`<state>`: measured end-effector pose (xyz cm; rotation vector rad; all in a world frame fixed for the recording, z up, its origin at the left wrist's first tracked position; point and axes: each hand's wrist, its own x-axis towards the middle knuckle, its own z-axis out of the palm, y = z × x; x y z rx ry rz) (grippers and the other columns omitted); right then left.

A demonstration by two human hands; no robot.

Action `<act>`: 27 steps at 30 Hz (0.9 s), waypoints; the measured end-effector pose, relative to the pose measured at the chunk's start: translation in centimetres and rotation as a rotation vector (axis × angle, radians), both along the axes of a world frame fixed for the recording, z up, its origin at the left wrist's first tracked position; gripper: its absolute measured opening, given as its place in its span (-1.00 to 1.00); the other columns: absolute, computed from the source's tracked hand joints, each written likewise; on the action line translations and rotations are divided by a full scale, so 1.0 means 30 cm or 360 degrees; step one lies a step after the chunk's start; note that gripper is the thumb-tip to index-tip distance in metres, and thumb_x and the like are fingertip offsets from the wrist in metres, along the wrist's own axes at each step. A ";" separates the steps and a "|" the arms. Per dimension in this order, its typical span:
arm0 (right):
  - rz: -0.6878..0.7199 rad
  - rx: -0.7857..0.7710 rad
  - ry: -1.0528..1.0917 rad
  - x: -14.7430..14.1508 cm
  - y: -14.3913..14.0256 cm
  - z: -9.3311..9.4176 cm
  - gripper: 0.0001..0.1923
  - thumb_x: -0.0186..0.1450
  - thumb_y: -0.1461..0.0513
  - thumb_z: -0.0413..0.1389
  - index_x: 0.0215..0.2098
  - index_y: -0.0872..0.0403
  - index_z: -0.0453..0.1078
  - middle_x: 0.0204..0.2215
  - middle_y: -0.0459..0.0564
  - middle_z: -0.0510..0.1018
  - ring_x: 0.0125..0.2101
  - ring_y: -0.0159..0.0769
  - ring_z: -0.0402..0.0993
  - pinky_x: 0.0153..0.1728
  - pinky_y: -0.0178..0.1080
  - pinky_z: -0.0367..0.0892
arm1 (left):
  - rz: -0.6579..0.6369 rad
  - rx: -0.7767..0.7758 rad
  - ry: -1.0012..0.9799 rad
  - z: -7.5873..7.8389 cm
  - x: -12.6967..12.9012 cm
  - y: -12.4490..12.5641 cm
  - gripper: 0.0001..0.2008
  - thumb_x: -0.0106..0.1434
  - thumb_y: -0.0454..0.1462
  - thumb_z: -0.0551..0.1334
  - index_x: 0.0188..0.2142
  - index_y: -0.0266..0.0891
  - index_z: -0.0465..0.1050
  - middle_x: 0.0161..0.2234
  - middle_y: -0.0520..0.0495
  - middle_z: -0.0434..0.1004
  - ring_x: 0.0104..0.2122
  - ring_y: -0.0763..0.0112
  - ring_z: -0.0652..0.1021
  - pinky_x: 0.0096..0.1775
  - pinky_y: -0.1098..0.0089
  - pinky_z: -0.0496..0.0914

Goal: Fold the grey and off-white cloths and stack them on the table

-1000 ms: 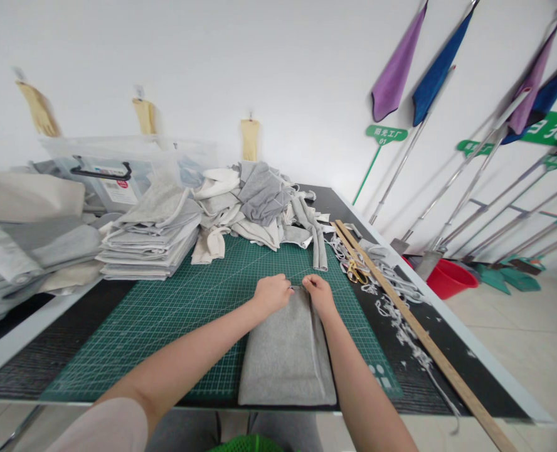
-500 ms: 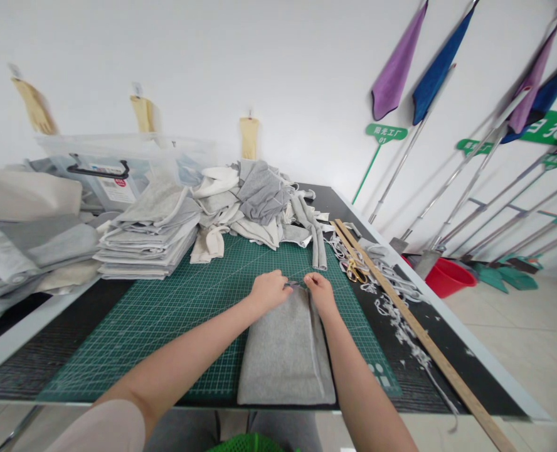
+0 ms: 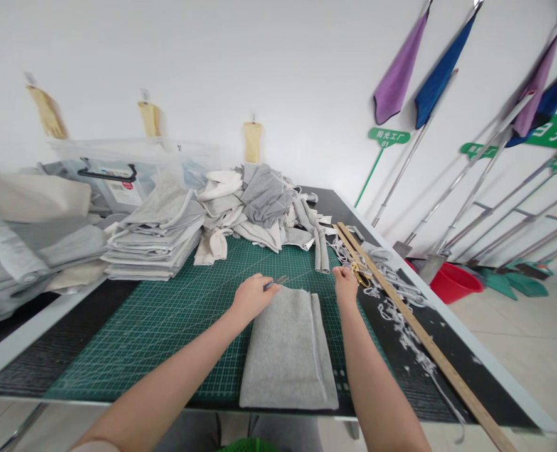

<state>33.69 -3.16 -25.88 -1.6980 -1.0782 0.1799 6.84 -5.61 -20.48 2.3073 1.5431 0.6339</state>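
A folded piece of grey fabric (image 3: 288,351) lies flat on the green cutting mat (image 3: 179,326), close to the table's front edge. My left hand (image 3: 254,295) is closed around small thread snips (image 3: 277,282), whose blades point right just above the fabric's far left corner. Beyond the fabric's far right corner, apart from it, my right hand (image 3: 345,285) is pinched closed. Whatever its fingers may hold is too small to make out. Gold-handled scissors (image 3: 360,274) lie just right of that hand.
A neat stack of folded grey cloths (image 3: 151,245) and a loose heap of fabric (image 3: 264,201) stand behind. A clear plastic bin (image 3: 142,169) is at back left. Long wooden rulers (image 3: 414,326) run along the right side, beside thread scraps (image 3: 405,333). A red bucket (image 3: 455,282) stands on the floor.
Both hands were together at the fabric's far edge. My right hand has moved away to the right, and my left hand has shifted slightly left with the snips.
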 end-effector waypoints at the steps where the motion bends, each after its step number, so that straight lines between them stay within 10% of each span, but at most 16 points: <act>1: -0.0031 -0.0023 -0.0043 0.011 0.009 0.003 -0.66 0.03 0.06 -0.10 -0.52 0.14 0.35 -0.62 -0.07 0.36 -0.54 -0.32 0.22 -0.47 -0.29 0.11 | 0.0007 -0.0008 -0.0014 0.002 -0.005 -0.005 -0.70 0.12 -0.10 -0.01 -0.26 -0.12 0.38 -0.36 0.02 0.39 -0.33 0.46 0.40 -0.29 0.50 0.24; 6: -0.0233 -0.0143 -0.0225 0.022 0.017 0.031 -0.73 0.01 0.14 -0.04 -0.39 0.09 0.38 -0.32 0.10 0.41 -0.27 -0.12 0.25 -0.28 -0.12 0.08 | 0.0044 -0.0014 -0.0022 0.025 -0.011 -0.012 -0.72 0.11 -0.11 0.01 -0.26 -0.12 0.38 -0.35 0.01 0.39 -0.31 0.45 0.40 -0.27 0.49 0.23; 12: -0.0496 -0.0175 -0.0586 -0.026 -0.024 0.080 -0.37 0.04 0.04 -0.01 0.05 0.07 0.04 0.11 0.15 -0.12 0.07 0.00 -0.24 -0.07 0.12 -0.31 | 0.0078 -0.0066 0.0008 0.023 0.004 0.000 -0.73 0.12 -0.12 0.02 -0.28 -0.13 0.39 -0.36 0.01 0.38 -0.33 0.45 0.39 -0.30 0.50 0.22; 18: 0.0607 -0.0133 0.0141 -0.109 -0.031 0.071 -0.63 0.04 0.07 -0.01 -0.25 0.09 0.39 0.00 0.10 0.19 0.00 -0.18 0.05 -0.03 -0.13 -0.07 | 0.0064 -0.0081 -0.0061 -0.016 0.014 0.006 -0.74 0.13 -0.12 0.00 -0.30 -0.12 0.39 -0.39 0.02 0.37 -0.35 0.45 0.39 -0.33 0.49 0.22; 27: 0.1152 -0.0353 0.0347 -0.165 -0.047 0.057 -0.77 -0.07 0.10 0.13 -0.51 0.07 0.47 -0.35 0.05 0.50 -0.03 -0.16 0.13 -0.09 -0.13 0.08 | 0.0084 -0.0141 -0.0059 -0.019 0.008 -0.001 -0.74 0.12 -0.15 0.02 -0.27 -0.13 0.39 -0.37 0.01 0.38 -0.34 0.45 0.39 -0.32 0.49 0.21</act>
